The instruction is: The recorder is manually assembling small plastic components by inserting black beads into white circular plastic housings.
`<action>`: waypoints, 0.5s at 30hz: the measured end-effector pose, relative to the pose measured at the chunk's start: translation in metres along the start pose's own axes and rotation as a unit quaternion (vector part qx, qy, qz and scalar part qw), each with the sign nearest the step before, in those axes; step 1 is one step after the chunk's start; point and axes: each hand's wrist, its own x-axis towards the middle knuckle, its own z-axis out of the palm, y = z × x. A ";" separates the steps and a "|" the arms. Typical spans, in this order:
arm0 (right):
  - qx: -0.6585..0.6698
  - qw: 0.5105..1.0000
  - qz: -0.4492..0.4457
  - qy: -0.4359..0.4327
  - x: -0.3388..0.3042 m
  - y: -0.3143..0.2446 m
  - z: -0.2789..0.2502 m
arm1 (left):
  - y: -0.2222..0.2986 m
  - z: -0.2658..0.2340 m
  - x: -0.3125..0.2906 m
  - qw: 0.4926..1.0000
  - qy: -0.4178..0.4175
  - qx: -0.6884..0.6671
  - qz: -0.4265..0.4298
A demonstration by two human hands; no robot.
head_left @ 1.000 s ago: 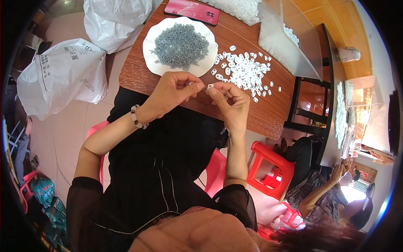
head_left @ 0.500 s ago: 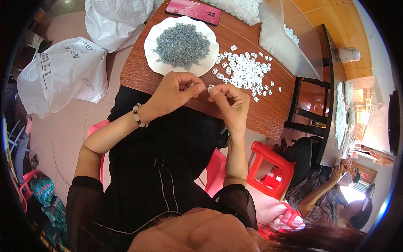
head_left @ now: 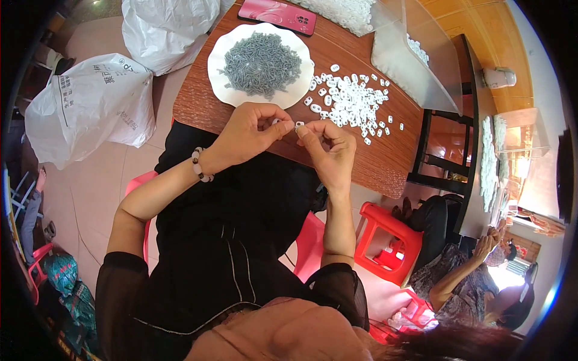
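Above the table's near edge, my left hand (head_left: 256,133) and my right hand (head_left: 331,150) meet with their fingertips almost touching. A small white two-hole plastic piece (head_left: 299,124) is pinched at my right thumb and forefinger. My left thumb and forefinger are closed at its side; what they hold is too small and covered to make out. Just beyond my left hand, a white scalloped plate (head_left: 218,77) carries a heap of small grey screws (head_left: 262,65). Many more white two-hole pieces (head_left: 355,99) lie loose on the brown wooden table (head_left: 385,165), past my right hand.
A pink phone (head_left: 278,16) lies at the far edge, near a clear-walled bin (head_left: 415,78) of white pieces. White sacks (head_left: 96,105) stand on the floor at left. A red stool (head_left: 388,243) is at right, where another person (head_left: 466,283) works at a second table.
My right fingertips have shifted slightly left, closer to my left fingertips, with the white piece moving along. The left hand stays almost still.
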 end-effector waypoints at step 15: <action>0.007 1.000 0.019 -0.003 0.000 0.002 0.003 | -0.002 0.000 -0.002 0.998 -0.005 0.056 -0.029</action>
